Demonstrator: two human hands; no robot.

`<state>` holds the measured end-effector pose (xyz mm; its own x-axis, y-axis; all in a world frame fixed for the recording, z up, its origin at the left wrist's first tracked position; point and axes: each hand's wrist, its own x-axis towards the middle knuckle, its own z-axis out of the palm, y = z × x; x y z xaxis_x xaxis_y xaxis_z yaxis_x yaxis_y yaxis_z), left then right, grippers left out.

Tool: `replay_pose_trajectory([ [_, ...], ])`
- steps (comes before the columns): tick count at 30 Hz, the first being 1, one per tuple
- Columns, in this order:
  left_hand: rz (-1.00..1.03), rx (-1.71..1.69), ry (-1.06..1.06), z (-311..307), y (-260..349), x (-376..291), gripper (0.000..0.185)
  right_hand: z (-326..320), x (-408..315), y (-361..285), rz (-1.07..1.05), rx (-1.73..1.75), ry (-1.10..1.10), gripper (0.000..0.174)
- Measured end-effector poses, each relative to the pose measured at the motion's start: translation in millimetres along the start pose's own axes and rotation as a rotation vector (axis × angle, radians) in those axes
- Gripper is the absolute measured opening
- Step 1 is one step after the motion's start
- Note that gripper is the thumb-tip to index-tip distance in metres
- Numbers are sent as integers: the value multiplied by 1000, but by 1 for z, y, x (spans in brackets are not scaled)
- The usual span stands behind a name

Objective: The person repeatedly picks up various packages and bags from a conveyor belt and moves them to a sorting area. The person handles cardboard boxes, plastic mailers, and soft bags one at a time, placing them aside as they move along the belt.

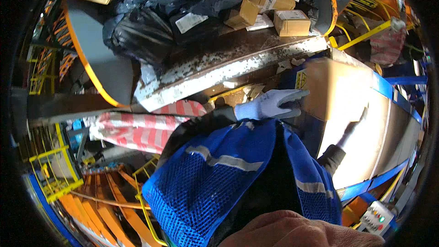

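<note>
My left hand [279,104], in a pale knit glove with grey fingertips, reaches right with its fingers apart. Its fingertips are at the left side of a brown cardboard box [317,91] bearing a yellow warning label [301,80]; whether they press on it I cannot tell. Strong glare washes out the box's right part. My right hand [360,118] stretches forward over the brightly lit conveyor belt [375,140], near the box's lower right corner. Glare blurs its fingers, so contact and grip are unclear.
Ahead, a worn metal chute [240,46] holds black plastic bags [140,34] and small cartons [291,24]. Orange-edged side panels [99,65] flank it. Left lies a red-and-white striped sack [144,128]. Blue rails [382,84] border the belt; a button box [377,218] stands lower right.
</note>
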<state>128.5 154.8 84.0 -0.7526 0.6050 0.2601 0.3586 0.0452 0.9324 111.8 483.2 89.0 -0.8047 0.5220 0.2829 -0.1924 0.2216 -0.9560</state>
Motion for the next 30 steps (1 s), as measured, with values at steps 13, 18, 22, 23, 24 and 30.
replay_pose_trajectory([
  [13,-1077,1244,1350,-176,-118,-259,104,-143,-9,103,191,-827,288,36],
  [18,-1267,1106,850,-231,-140,-314,65,18,34,55,-314,-702,-53,36],
  [22,-1151,1197,722,-251,-124,-329,28,166,-7,22,-679,-696,-615,45],
  [23,-1080,1232,728,-252,-115,-331,26,189,-25,14,-689,-664,-723,46],
  [24,-1101,1266,731,-246,-103,-333,29,207,-44,6,-631,-640,-815,46],
  [30,-1044,265,1215,-176,-21,-307,35,227,-121,-21,73,-36,-1326,51],
])
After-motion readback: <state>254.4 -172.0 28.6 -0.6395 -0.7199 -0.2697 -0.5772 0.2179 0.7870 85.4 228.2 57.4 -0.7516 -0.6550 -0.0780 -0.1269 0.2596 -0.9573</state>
